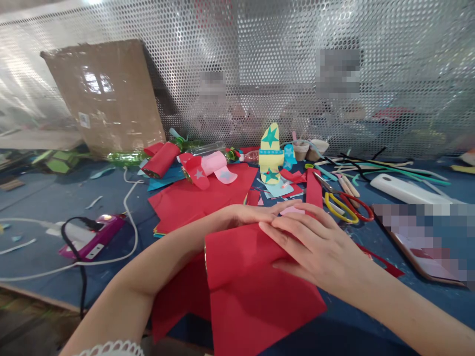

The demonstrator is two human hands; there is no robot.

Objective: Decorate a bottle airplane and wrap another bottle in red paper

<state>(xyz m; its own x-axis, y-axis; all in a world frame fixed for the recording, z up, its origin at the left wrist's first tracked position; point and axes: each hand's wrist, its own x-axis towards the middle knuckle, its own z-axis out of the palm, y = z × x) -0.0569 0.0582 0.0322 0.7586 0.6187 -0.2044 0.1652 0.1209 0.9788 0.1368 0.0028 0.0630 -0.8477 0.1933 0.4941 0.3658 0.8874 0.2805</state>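
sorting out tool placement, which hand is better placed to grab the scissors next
Probably the right hand: it lies at the right end of the red paper, nearer the scissors, with its arm on their side. The left hand lies along the paper's far edge, farther from them.

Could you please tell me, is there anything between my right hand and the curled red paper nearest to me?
Nothing visible: your right hand lies on the curled red paper. Your left hand is at its far edge.
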